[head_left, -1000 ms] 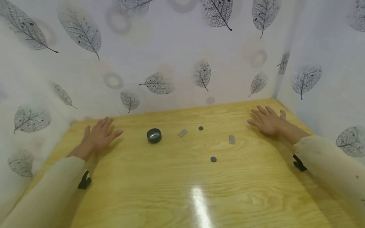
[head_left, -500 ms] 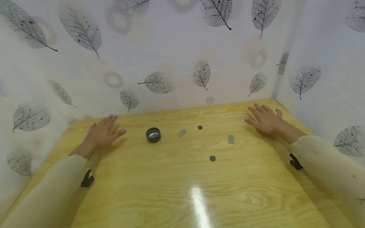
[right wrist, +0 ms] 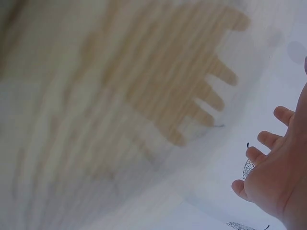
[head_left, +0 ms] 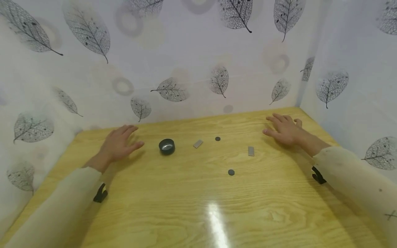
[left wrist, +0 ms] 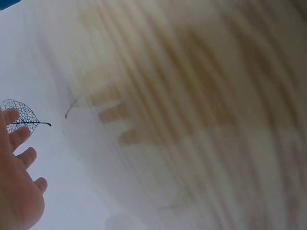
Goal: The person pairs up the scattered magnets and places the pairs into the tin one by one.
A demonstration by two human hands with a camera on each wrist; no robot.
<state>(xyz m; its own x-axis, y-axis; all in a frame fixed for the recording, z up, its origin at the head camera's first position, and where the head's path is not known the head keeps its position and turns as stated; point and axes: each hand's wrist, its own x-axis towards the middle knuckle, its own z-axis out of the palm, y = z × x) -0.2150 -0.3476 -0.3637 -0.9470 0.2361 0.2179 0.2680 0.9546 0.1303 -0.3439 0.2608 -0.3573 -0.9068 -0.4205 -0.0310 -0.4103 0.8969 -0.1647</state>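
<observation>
My left hand (head_left: 118, 144) hovers over the table's left side with fingers loosely spread, holding nothing. To its right, nearest to it, stands a small dark round bowl (head_left: 166, 147), its inside shiny. On the right, my right hand (head_left: 284, 131) is held above the tabletop, fingers spread and grasping nothing. Between the hands lie a grey rectangular piece (head_left: 198, 143), a small dark disc (head_left: 218, 138), a second grey rectangle (head_left: 251, 151) close to the right hand, and another dark disc (head_left: 231, 172) nearer the front. Both wrist views show spread fingers and hand shadows on the wood.
The pale wooden table (head_left: 161, 206) meets a white leaf-patterned cloth (head_left: 192, 51) at the back and both sides. A bright light reflection falls on the front middle of the wood. Black straps show under both sleeves.
My left hand has moved right, closer to the bowl. My right hand has shifted slightly left. Bowl, discs and rectangles stay where they were.
</observation>
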